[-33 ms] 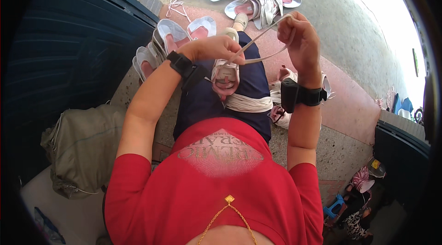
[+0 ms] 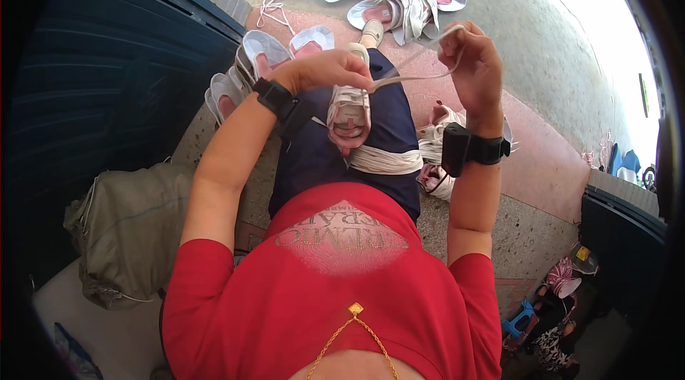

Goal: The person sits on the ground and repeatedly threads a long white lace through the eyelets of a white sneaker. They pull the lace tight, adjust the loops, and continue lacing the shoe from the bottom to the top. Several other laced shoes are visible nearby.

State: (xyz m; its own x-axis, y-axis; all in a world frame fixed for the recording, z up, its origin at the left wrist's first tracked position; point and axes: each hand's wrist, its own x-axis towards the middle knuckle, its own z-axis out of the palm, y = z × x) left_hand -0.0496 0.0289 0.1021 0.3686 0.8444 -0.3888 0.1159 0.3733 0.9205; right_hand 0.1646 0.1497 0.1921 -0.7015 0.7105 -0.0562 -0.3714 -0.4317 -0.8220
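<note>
On my lap rests a white shoe upper [image 2: 349, 130] with a pink lining, its opening toward me. Above its far part my left hand [image 2: 335, 69] is closed, thumb and forefinger pinching a white shoelace [image 2: 417, 79]. The lace runs across to my right hand [image 2: 472, 69], raised to the right with its fingers curled round the other stretch. Between the hands the lace makes a loop, blurred along its upper strand. A bundle of white laces [image 2: 389, 160] lies across my thigh just nearer than the shoe upper.
Several shoe uppers [image 2: 264, 52] stand on the left by a dark blue door [image 2: 121, 73]. More uppers [image 2: 407, 12] are piled on the floor ahead, and others [image 2: 439, 130] lie beside my right thigh. A grey-green sack [image 2: 135, 230] sits at the left.
My right hand has shifted slightly right, and my left hand slightly left. The lower strand of the lace has risen a little between them; the upper strand is now blurred.
</note>
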